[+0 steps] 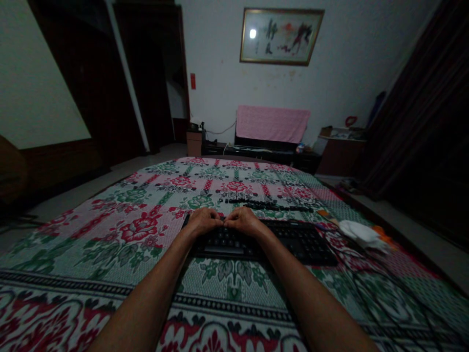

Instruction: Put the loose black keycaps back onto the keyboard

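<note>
A black computer keyboard (300, 243) lies flat on the bed. My left hand (203, 221) rests over its upper left part, fingers bent and drawn together. Close beside it, my right hand (243, 220) is curled over the top rows, its fingertips meeting those of the left. Whatever the fingertips pinch, if anything, is hidden or too small to name. Beyond the keyboard, small loose black pieces (273, 205) that look like keycaps lie in a rough line.
A flowered bedspread (142, 264) covers the bed. To the right are a crumpled white cloth (361, 233), an orange item (383, 235), a brush-like tool (327, 215) and a black cable (381, 305). A television under a pink towel (271, 123) stands by the far wall.
</note>
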### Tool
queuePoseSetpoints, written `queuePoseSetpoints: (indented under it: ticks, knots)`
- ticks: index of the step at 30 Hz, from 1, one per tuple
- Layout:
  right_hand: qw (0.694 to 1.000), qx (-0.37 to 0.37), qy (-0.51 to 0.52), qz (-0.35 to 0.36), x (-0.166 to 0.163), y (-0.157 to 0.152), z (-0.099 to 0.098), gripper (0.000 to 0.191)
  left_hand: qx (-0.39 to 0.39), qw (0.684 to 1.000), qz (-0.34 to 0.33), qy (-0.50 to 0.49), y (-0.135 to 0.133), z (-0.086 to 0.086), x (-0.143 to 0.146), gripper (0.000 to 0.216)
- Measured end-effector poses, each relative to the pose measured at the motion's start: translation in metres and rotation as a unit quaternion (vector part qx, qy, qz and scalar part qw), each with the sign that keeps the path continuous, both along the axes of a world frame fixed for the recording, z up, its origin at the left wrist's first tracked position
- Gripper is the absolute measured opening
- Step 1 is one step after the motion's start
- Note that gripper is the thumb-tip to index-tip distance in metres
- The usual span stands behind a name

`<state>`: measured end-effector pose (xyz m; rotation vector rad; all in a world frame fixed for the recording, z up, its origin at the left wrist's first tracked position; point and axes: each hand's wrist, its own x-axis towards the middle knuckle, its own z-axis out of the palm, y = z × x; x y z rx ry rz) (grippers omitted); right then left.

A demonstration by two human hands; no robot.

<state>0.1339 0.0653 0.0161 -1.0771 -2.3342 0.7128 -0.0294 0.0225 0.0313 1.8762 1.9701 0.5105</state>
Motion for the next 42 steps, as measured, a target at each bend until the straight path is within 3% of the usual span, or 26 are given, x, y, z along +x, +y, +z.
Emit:
queuePoseSetpoints:
  ticks: [14, 23, 25, 27, 29, 32, 35, 42]
  knots:
    - [1.000, 0.013, -0.012, -0.001, -0.001, 0.002, -0.007, 0.014, -0.015, 0.999, 0.035, 0.019, 0.005, -0.005, 0.004, 0.023]
    - [0.999, 0.039, -0.007, 0.034, 0.013, 0.001, -0.002, 0.021, -0.020, 0.999, 0.042, 0.010, 0.008, -0.009, 0.000, 0.024]
    - [0.999, 0.053, -0.001, 0.003, 0.022, 0.004, -0.001, 0.022, -0.016, 0.999, 0.041, 0.009, 0.008, -0.009, 0.000, 0.025]
    - [0.994, 0.082, -0.001, -0.072, 0.035, 0.011, -0.001, 0.023, -0.012, 0.999, 0.037, 0.006, 0.009, -0.010, -0.001, 0.025]
    - [0.981, 0.100, -0.023, -0.164, 0.050, 0.020, -0.001, 0.024, -0.014, 0.999, 0.037, -0.007, 0.010, -0.012, -0.002, 0.025]
    - [0.961, 0.122, -0.087, -0.232, 0.068, 0.030, -0.002, 0.026, -0.024, 0.998, 0.035, -0.034, 0.011, -0.013, -0.004, 0.023]
    - [0.950, 0.142, -0.153, -0.232, 0.069, 0.035, -0.002, 0.027, -0.030, 0.998, 0.029, -0.048, 0.010, -0.012, -0.004, 0.023]
    - [0.929, 0.200, -0.264, -0.168, 0.038, 0.042, 0.004, 0.029, -0.021, 0.998, 0.015, -0.055, 0.006, -0.006, -0.004, 0.021]
